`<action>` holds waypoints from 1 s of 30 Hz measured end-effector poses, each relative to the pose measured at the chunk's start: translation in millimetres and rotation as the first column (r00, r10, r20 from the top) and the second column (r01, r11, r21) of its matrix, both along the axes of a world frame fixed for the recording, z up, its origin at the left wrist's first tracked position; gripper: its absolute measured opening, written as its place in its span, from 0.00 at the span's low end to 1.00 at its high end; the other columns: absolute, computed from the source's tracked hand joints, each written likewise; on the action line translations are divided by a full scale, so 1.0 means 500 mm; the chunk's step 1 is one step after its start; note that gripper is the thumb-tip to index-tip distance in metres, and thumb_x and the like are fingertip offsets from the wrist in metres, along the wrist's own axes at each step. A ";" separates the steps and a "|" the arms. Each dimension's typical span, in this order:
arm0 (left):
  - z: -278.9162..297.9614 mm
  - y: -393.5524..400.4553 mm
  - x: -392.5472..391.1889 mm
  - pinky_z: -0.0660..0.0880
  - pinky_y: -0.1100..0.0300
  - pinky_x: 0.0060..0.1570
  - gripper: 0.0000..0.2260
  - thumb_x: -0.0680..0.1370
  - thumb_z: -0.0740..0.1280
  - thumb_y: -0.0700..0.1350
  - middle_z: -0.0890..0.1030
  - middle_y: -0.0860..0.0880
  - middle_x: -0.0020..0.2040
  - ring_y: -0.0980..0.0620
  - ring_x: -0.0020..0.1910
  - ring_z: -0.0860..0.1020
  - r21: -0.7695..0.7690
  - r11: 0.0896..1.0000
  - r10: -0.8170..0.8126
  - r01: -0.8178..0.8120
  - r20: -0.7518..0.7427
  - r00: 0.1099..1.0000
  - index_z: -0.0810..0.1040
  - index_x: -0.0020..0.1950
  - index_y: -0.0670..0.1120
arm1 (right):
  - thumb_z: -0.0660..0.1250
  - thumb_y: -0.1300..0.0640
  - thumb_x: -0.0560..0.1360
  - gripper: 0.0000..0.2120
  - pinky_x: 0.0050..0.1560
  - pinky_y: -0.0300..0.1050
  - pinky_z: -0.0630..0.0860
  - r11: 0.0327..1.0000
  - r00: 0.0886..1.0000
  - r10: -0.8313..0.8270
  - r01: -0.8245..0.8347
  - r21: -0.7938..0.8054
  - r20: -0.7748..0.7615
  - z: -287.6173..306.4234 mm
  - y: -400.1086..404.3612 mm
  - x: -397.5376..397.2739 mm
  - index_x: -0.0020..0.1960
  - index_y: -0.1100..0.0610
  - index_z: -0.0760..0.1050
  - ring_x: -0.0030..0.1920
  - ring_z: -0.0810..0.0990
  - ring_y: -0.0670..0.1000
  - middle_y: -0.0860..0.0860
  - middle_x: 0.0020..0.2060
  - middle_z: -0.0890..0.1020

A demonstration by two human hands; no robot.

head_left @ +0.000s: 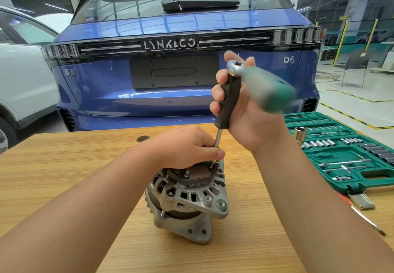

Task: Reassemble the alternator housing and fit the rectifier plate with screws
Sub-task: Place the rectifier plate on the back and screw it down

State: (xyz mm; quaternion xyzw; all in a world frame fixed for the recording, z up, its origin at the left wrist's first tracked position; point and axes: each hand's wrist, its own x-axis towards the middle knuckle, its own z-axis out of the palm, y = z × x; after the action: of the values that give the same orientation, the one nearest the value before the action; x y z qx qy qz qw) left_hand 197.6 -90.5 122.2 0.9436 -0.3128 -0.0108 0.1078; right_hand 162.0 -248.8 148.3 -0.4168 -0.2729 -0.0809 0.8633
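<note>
A blue Lynk & Co 06 [174,76] stands tail-on behind a wooden workbench [64,166], with a white car [23,80] just beside it at far left. On the bench's right side lies an open green socket set case [341,157], its rows of sockets and extension bars on show, and a slim red-handled screwdriver [362,217] lies near its front edge. At the bench's centre stands the alternator [187,198], its finned aluminium housing upright on its mounting lugs and the rectifier plate [196,173] seated on top. Both bare forearms reach in from the lower corners. The right hand [245,106], raised well above the unit with the wrist bent back, has its fingers wrapped round the black handle of a driver [229,99]; a chrome ratchet head [234,67] sits on the handle's top and its green grip is blurred to the right. The left hand [187,146] rests palm-down on top of the alternator, fingers curled and pinching the driver's steel shaft [218,140] just above the plate, where the tip meets a screw [212,162].
</note>
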 end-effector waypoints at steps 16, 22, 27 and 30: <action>-0.002 0.000 0.000 0.68 0.57 0.34 0.20 0.79 0.62 0.67 0.76 0.53 0.36 0.58 0.31 0.71 -0.016 1.000 0.001 -0.001 0.000 1.000 0.74 0.40 0.52 | 0.58 0.63 0.77 0.19 0.32 0.44 0.70 0.975 0.954 -0.214 0.223 -0.019 0.208 -0.007 0.027 -0.004 0.62 0.47 0.76 0.35 0.71 0.52 0.58 0.45 0.74; -0.003 0.000 0.002 0.65 0.57 0.32 0.17 0.79 0.61 0.67 0.75 0.52 0.36 0.61 0.31 0.71 -0.020 1.000 -0.012 0.012 0.002 1.000 0.73 0.38 0.57 | 0.55 0.49 0.81 0.15 0.35 0.44 0.70 0.997 0.987 -0.075 0.073 0.018 0.143 -0.007 0.008 0.004 0.61 0.47 0.78 0.36 0.74 0.51 0.53 0.43 0.75; -0.003 0.000 0.002 0.67 0.57 0.33 0.17 0.79 0.62 0.66 0.74 0.53 0.35 0.60 0.30 0.71 -0.030 0.999 -0.023 0.023 -0.002 1.000 0.73 0.38 0.56 | 0.62 0.50 0.80 0.12 0.33 0.43 0.70 0.993 0.991 -0.118 0.118 -0.003 0.066 0.000 0.014 0.000 0.60 0.54 0.72 0.34 0.74 0.49 0.51 0.42 0.76; 0.001 -0.003 -0.002 0.66 0.58 0.33 0.18 0.80 0.61 0.67 0.75 0.53 0.36 0.61 0.31 0.71 -0.003 0.999 -0.038 0.038 -0.017 0.999 0.74 0.36 0.58 | 0.69 0.51 0.78 0.09 0.28 0.40 0.70 0.922 0.923 -0.385 0.385 -0.052 -0.004 0.004 0.014 0.000 0.47 0.56 0.75 0.29 0.72 0.46 0.47 0.32 0.75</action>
State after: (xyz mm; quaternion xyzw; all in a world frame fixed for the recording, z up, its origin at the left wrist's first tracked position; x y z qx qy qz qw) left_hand 196.8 -92.1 122.6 0.9372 -0.3297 -0.0206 0.1117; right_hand 161.8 -241.9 150.2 -0.4845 -0.1816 -0.2391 0.8217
